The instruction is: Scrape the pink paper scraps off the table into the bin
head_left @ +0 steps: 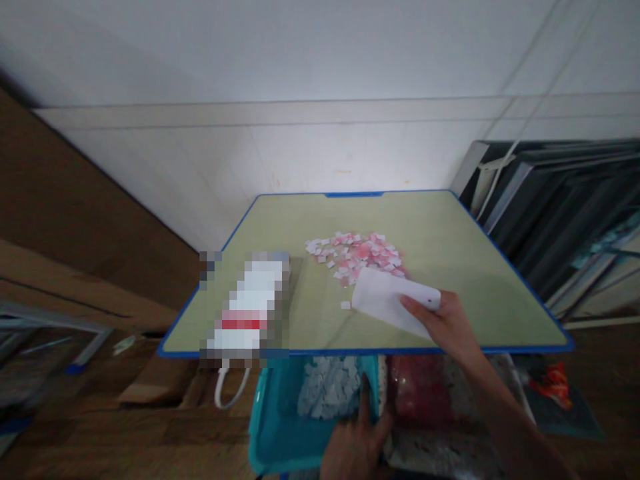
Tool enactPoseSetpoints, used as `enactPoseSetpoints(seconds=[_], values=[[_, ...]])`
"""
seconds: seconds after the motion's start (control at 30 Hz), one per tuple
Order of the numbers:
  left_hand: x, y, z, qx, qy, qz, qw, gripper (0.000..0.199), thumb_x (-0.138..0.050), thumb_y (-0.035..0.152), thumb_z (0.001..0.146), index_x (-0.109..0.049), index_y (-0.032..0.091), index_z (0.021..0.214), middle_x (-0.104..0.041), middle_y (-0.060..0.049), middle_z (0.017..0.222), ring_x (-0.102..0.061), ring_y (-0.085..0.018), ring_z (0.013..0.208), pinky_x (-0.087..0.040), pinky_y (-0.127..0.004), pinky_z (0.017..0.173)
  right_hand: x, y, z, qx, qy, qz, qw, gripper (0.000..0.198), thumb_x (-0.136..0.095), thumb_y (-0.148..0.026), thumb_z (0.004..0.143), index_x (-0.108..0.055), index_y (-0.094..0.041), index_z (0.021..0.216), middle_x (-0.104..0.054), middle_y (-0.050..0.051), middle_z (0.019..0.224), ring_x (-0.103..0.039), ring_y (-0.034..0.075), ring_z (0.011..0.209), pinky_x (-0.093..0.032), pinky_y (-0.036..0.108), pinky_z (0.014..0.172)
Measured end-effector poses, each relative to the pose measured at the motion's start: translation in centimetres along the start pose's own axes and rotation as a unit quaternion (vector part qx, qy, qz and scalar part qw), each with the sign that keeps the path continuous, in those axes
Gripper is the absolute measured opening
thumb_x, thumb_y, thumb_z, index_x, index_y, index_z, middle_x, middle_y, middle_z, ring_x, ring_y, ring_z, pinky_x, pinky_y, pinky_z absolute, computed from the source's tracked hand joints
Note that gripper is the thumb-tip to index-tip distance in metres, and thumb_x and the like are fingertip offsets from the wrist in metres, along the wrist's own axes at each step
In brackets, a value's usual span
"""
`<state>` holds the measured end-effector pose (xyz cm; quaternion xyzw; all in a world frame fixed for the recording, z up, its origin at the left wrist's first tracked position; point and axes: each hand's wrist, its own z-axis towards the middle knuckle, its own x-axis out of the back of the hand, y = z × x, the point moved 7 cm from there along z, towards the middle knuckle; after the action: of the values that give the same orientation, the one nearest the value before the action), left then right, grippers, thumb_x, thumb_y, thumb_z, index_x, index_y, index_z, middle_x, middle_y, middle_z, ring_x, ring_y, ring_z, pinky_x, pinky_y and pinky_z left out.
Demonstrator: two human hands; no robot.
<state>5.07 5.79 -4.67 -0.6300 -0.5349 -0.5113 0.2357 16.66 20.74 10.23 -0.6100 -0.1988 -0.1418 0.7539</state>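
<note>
My right hand (445, 320) grips a sheet of stiff white paper (385, 297) between thumb and fingers, its far edge against a pile of small pink and white paper pieces (365, 253). The pile lies on a pale green table (450, 233) with a blue rim. One loose white piece (345, 305) sits apart, left of the sheet. Below the front edge, my left hand (357, 443) holds the right side of a teal basin (285, 440), one finger along the inside and the thumb outside. White bits (330, 387) fill part of the basin.
A pixelated white box-like object (250, 307) with a red band stands at the table's left, a white loop (231, 393) hanging below. Brown boards (80, 220) lean at left, dark panels (565, 200) at right. A red-filled container (420, 393) sits under the table.
</note>
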Motion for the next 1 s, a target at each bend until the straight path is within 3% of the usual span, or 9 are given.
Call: enactPoseSetpoints(seconds=[0.13,0.27,0.47,0.6,0.67,0.8,1.0], values=[[0.3,0.1,0.0,-0.004,-0.011,0.001,1.0,0.096,-0.071,0.034,0.057,-0.013,0.03,0.134,-0.019,-0.028,0.135,-0.061,-0.031,0.075,-0.049,-0.042,0.059,1.2,-0.8,-0.8,0.017,0.067,-0.032,0.997,0.027,-0.052,-0.033,0.076,-0.066,-0.011,0.077,-0.056,-0.001,0.052,-0.048,0.011,0.044,-0.035,0.019,0.04],[0.4,0.0,0.0,-0.004,-0.004,0.002,1.0,0.09,-0.071,0.032,0.056,-0.022,0.03,0.132,-0.018,-0.027,0.136,-0.061,-0.032,0.075,-0.049,-0.042,0.059,0.5,-0.9,-1.1,0.002,0.056,-0.009,0.998,0.029,-0.052,-0.035,0.075,-0.067,-0.011,0.076,-0.056,0.0,0.051,-0.049,0.012,0.045,-0.037,0.02,0.04],[0.0,0.0,0.0,0.0,0.008,0.009,1.0,0.1,-0.07,0.033,0.057,-0.007,0.032,0.134,-0.018,-0.027,0.136,-0.06,-0.032,0.078,-0.049,-0.042,0.06,-1.7,-0.7,-0.5,-0.024,0.009,0.069,0.997,0.029,-0.055,-0.037,0.072,-0.068,-0.011,0.072,-0.063,0.003,0.058,-0.054,0.014,0.049,-0.041,0.022,0.044],[0.0,-0.1,0.1,-0.003,0.009,0.011,1.0,0.1,-0.068,0.035,0.06,-0.001,0.033,0.134,-0.018,-0.027,0.136,-0.06,-0.033,0.078,-0.049,-0.043,0.059,-1.1,-0.3,-0.1,-0.044,0.06,0.101,0.992,0.029,-0.057,-0.037,0.07,-0.068,-0.011,0.075,-0.065,0.004,0.06,-0.055,0.014,0.05,-0.042,0.022,0.044],[-0.2,-0.1,0.1,-0.005,0.004,0.013,1.0,0.099,-0.067,0.037,0.06,-0.002,0.033,0.134,-0.018,-0.027,0.136,-0.061,-0.032,0.075,-0.049,-0.042,0.058,-1.4,-0.6,-0.2,-0.029,0.045,0.074,0.996,0.027,-0.055,-0.036,0.071,-0.067,-0.011,0.073,-0.063,0.002,0.057,-0.053,0.013,0.048,-0.041,0.021,0.042],[-0.2,0.0,0.1,0.0,0.008,0.023,1.0,0.096,-0.067,0.035,0.061,-0.006,0.032,0.134,-0.02,-0.027,0.135,-0.061,-0.031,0.073,-0.049,-0.042,0.058,-3.3,-1.5,-0.7,-0.022,-0.052,0.084,0.995,0.025,-0.055,-0.034,0.072,-0.066,-0.012,0.066,-0.062,0.001,0.056,-0.052,0.011,0.048,-0.04,0.02,0.043],[-0.1,-0.1,0.0,0.005,0.004,0.025,1.0,0.089,-0.069,0.036,0.058,-0.019,0.033,0.132,-0.023,-0.024,0.135,-0.061,-0.03,0.072,-0.05,-0.041,0.057,-2.8,-1.1,-1.4,-0.053,-0.03,0.073,0.995,0.026,-0.053,-0.034,0.074,-0.066,-0.012,0.069,-0.064,0.002,0.059,-0.054,0.013,0.051,-0.04,0.02,0.044]])
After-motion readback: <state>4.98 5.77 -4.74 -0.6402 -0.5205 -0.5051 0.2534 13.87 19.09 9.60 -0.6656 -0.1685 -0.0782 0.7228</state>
